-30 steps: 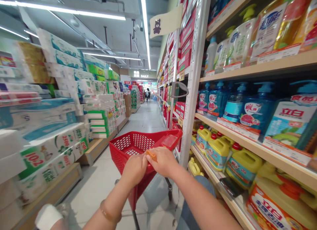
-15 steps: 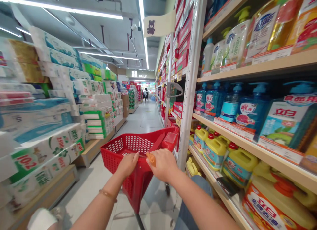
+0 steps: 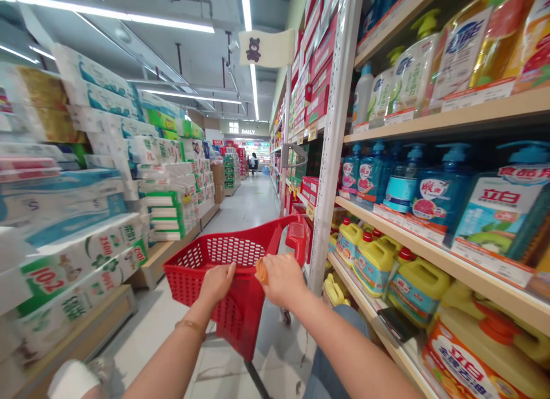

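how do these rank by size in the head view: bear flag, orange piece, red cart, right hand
1. Red cart
2. Right hand and bear flag: too alike to rank
3. Orange piece, judging its visible part

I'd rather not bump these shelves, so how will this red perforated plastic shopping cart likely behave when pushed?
The red perforated plastic shopping cart should roll easily: a small dark caster wheel shows beneath it, over smooth pale floor tiles. Its straight moulded walls suggest it probably stays stiff. The many holes hint that it may be light for its size.
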The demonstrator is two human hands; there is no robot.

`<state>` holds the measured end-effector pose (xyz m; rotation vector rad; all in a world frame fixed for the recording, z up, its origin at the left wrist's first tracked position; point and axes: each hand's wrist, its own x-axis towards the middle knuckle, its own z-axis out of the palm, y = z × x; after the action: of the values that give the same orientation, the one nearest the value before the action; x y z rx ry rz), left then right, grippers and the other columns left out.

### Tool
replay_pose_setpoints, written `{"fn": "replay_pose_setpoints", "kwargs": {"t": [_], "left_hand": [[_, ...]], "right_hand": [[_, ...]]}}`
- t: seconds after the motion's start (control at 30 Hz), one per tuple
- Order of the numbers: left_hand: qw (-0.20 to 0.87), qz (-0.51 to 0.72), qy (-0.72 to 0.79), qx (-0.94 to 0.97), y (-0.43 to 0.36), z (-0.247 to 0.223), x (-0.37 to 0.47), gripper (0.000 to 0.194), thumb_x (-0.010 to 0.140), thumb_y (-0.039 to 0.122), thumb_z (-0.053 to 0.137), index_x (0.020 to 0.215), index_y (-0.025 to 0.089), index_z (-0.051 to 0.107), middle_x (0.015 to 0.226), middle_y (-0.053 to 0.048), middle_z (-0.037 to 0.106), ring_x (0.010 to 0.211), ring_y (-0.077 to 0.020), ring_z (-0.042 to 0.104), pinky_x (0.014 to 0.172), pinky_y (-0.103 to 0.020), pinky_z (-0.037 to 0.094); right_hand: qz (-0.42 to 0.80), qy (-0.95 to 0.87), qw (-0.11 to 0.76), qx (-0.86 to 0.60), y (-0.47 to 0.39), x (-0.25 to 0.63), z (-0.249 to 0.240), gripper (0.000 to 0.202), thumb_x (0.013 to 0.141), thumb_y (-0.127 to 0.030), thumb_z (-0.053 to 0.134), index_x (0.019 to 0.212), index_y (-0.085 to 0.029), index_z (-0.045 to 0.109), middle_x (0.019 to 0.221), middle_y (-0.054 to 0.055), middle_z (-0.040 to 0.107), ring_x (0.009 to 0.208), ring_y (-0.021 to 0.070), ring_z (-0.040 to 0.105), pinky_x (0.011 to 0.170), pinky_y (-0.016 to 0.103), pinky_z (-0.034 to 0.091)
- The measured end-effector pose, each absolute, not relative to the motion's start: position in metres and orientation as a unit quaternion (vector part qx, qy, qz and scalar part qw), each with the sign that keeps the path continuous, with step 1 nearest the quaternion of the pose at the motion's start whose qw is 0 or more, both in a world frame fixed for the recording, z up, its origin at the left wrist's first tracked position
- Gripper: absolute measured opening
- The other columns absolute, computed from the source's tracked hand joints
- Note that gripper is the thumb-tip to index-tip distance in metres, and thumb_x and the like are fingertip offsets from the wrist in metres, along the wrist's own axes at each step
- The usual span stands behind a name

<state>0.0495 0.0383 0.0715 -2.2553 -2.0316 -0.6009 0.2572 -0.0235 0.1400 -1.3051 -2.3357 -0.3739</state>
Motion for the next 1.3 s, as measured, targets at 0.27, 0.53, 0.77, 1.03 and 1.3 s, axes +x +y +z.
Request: {"fn": "replay_pose_setpoints", "kwargs": {"t": [0.27, 0.53, 0.77, 1.03, 1.3], "left_hand": [[0.026, -0.194, -0.65, -0.734, 0.048, 0.054, 0.06, 0.058, 0.099, 0.035, 0.014, 0.093, 0.015, 0.068, 0.101, -0.012, 0.073, 0.099, -0.0183, 0.065, 0.087, -0.029, 0.042], [0.028, -0.154, -0.699, -0.698, 0.042, 0.036, 0.029, 0.053, 0.098, 0.04, 0.017, 0.098, 0.019, 0.066, 0.107, -0.011, 0.071, 0.102, -0.0259, 0.061, 0.084, -0.038, 0.041], [0.021, -0.135, -0.667, -0.733, 0.028, 0.035, 0.04, 0.044, 0.099, 0.042, 0.02, 0.11, 0.026, 0.059, 0.113, -0.005, 0.069, 0.105, -0.0201, 0.062, 0.084, -0.034, 0.041], [0.082, -0.096, -0.728, -0.674, -0.013, 0.028, 0.023, 0.048, 0.098, 0.046, 0.019, 0.094, 0.019, 0.059, 0.094, -0.01, 0.072, 0.092, -0.0254, 0.067, 0.074, -0.036, 0.043], [-0.013, -0.11, -0.68, -0.725, -0.032, 0.026, 0.016, 0.051, 0.099, 0.041, 0.017, 0.105, 0.021, 0.063, 0.097, -0.009, 0.073, 0.09, -0.0193, 0.067, 0.077, -0.031, 0.044]], "right_hand": [[-0.158, -0.818, 0.233, -0.501, 0.01, 0.241, 0.113, 0.033, 0.08, -0.025, 0.056, 0.109, -0.009, 0.06, 0.107, 0.016, 0.063, 0.103, 0.0274, 0.053, 0.096, 0.039, 0.031], [-0.147, -0.764, 0.301, -0.551, 0.053, 0.261, 0.098, 0.019, 0.087, -0.027, 0.051, 0.095, -0.014, 0.063, 0.095, 0.012, 0.065, 0.098, 0.0258, 0.053, 0.095, 0.039, 0.031], [-0.108, -0.856, 0.292, -0.414, 0.053, 0.221, 0.061, 0.026, 0.087, -0.032, 0.053, 0.106, -0.016, 0.061, 0.104, 0.008, 0.065, 0.103, 0.0234, 0.052, 0.1, 0.036, 0.029], [-0.098, -0.779, 0.309, -0.537, 0.062, 0.212, 0.054, 0.024, 0.086, -0.028, 0.053, 0.099, -0.011, 0.065, 0.098, 0.013, 0.066, 0.102, 0.0255, 0.053, 0.101, 0.039, 0.028], [-0.054, -0.877, 0.203, -0.431, 0.054, 0.199, 0.054, 0.039, 0.095, -0.043, 0.041, 0.09, -0.017, 0.069, 0.093, 0.007, 0.071, 0.091, 0.0209, 0.061, 0.087, 0.033, 0.037]]}}
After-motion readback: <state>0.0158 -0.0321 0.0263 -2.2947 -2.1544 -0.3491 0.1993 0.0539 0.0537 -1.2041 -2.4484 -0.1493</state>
